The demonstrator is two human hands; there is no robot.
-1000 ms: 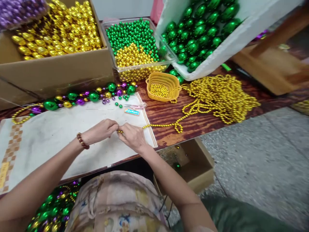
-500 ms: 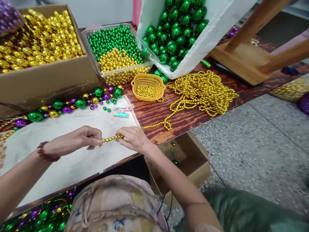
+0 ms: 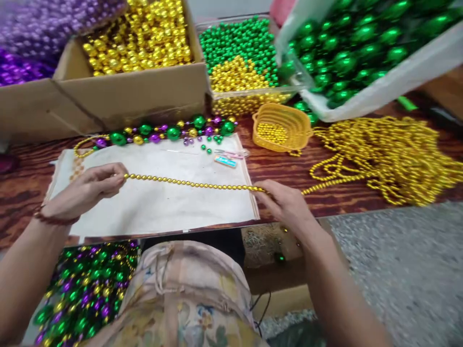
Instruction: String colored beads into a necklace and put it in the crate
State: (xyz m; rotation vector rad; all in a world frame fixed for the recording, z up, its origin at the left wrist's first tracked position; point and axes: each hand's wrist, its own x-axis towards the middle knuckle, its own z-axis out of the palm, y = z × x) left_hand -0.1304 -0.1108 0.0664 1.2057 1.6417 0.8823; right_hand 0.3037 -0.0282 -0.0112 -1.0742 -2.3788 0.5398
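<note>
A gold bead string [image 3: 191,183] stretches nearly straight across the white cloth [image 3: 173,207]. My left hand [image 3: 99,187] pinches its end over the cloth's left part. Past the cloth's right edge, my right hand [image 3: 284,200] is closed around the same string. From there the string runs on to a heap of gold bead strings [image 3: 401,154] on the right of the table. Beyond the cloth's top edge lies a finished-looking strand of green, purple and gold beads [image 3: 173,133]. Small thread snips [image 3: 235,153] and a blue-labelled packet [image 3: 224,161] rest on the cloth.
A yellow basket [image 3: 282,140] of small gold beads stands behind my right hand. At the back are a cardboard box [image 3: 137,96] of gold beads, a clear tub [image 3: 249,103] of green and gold beads, and a white foam box [image 3: 390,79]. Below sits an open carton [image 3: 285,294].
My hands have moved far apart, the left one leftward and the right one rightward, so a much longer length of gold beads spans between them. The view has turned left.
</note>
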